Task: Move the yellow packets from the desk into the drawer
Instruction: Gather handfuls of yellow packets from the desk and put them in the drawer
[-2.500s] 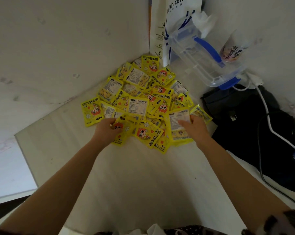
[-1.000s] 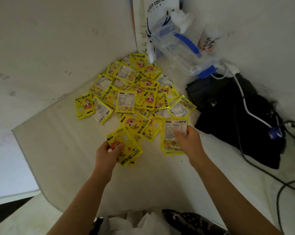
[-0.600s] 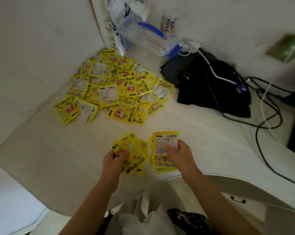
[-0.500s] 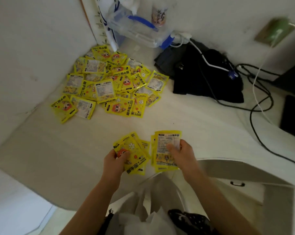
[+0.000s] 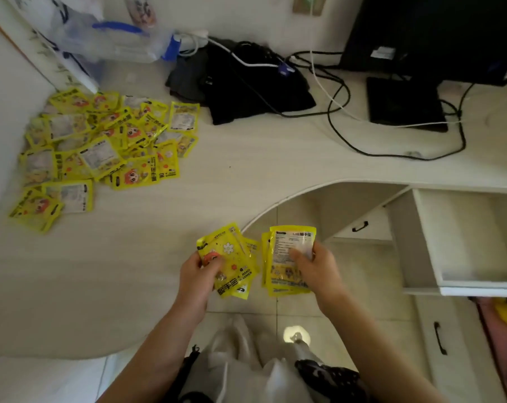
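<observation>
Yellow packets lie in two places: most sit in a loose heap (image 5: 101, 144) on the desk (image 5: 246, 170), well up and to the left of both hands, against the wall, and the rest are held in two small bunches. The desk is pale with a curved front edge, which passes just above the hands. Off to the right of the right hand, the open drawer (image 5: 464, 237) juts out below the desktop, its white inside showing. Far above the hands, a black cloth bundle (image 5: 246, 88) and trailing cables (image 5: 392, 135) lie on the desk, with a clear plastic box (image 5: 115, 42) to the upper left. The left hand (image 5: 197, 283) grips a fanned bunch of packets (image 5: 232, 263), thumb curled over the front. Just beside it, apart, the right hand (image 5: 319, 269) pinches a squarer stack (image 5: 284, 274), printed back facing up, thumb pressed on top.
</observation>
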### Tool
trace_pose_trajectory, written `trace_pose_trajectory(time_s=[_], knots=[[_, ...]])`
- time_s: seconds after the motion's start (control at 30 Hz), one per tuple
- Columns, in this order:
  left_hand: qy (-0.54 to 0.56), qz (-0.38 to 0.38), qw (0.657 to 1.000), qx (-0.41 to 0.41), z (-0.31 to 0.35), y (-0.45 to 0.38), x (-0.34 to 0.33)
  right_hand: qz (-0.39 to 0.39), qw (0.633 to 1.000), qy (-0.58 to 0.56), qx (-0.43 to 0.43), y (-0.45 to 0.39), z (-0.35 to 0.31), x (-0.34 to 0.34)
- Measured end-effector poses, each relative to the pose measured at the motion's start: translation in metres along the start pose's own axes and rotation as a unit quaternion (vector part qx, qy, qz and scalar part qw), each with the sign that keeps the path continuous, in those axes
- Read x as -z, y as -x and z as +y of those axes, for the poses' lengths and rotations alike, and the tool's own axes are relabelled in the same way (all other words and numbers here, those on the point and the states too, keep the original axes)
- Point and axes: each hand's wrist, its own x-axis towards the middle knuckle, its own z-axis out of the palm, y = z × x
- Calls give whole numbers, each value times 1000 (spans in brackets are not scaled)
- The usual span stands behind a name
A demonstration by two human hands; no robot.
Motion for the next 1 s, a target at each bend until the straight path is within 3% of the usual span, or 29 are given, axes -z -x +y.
trace_pose_trajectory(time_s=[0.4,0.7,1.0], knots=[[-102,-134,986,-16,-68,81,-123,129,980,-140,-53,67,104,145],[-141,-186,972,-9,-151,174,-227,199,954,-209,-82,126,194,274],[-168,-226,959,-17,-172,209,-315,242,937,-236,-85,134,226,360]])
